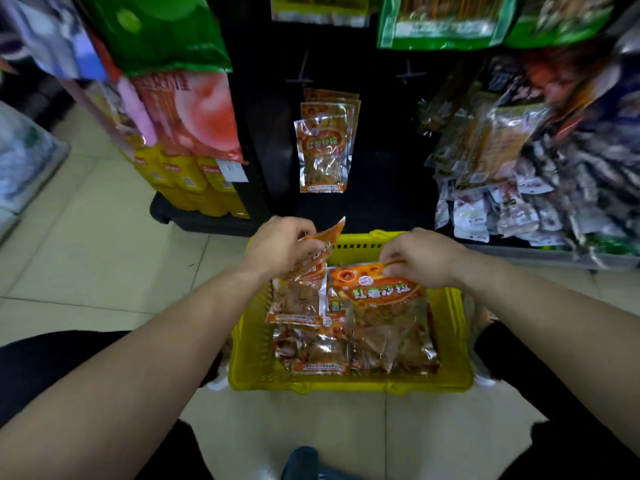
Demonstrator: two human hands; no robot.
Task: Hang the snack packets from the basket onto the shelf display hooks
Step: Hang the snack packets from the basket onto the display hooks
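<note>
A: Pale floor tiles [86, 237] lie under the yellow basket [346, 388], which sits between your legs. The black shelf [381, 133] stands just beyond its far rim. Where are your hands?

B: Both are over the basket's far end. Your left hand [280, 247] is curled round the top of one orange snack packet [301, 299], which hangs down above the basket's left half.

A: And your right?

B: Your right hand [422, 259] pinches the top edge of a second packet [384, 299], raised over the basket's right half. The two packets are just beside each other.

A: Anything else inside?

B: Beneath them more packets [322, 355] lie heaped in the basket. Beyond the basket, a few matching packets [323, 154] hang on the shelf front.
</note>
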